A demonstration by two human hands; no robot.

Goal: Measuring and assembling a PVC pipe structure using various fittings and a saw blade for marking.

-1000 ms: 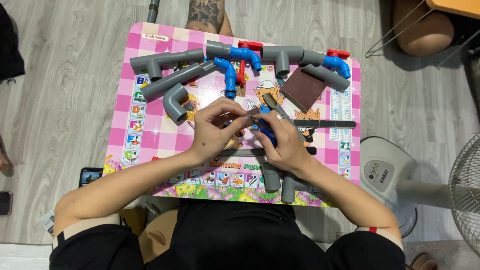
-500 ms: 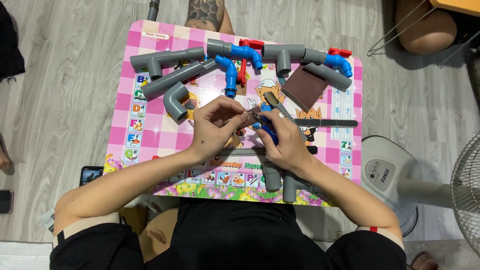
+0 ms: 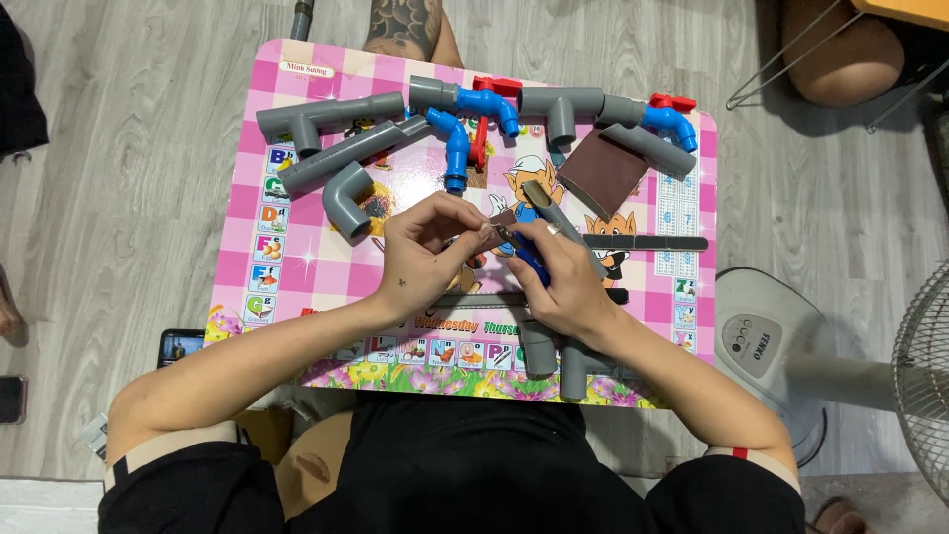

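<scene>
Over the middle of a pink children's table (image 3: 247,222), my right hand (image 3: 563,282) grips a short grey pipe piece (image 3: 542,201) that has a blue part (image 3: 534,265) below the fingers. My left hand (image 3: 425,247) pinches something small and pale (image 3: 488,229) against that piece; I cannot tell what it is. At the back of the table lie a grey tee (image 3: 297,124), a long grey pipe (image 3: 346,153), a grey elbow (image 3: 346,198), a blue tap (image 3: 457,148) and blue valves with red handles (image 3: 484,99).
A brown sandpaper sheet (image 3: 603,173) and a thin black blade (image 3: 643,242) lie right of my hands. Two grey pipe ends (image 3: 554,356) stand at the table's near edge. A fan base (image 3: 766,341) stands on the right, a phone (image 3: 183,344) on the floor at left, and another person's tattooed limb (image 3: 405,30) at the top.
Both hands stay together over the table's middle on the same piece. The left fingers have shifted slightly against it.
</scene>
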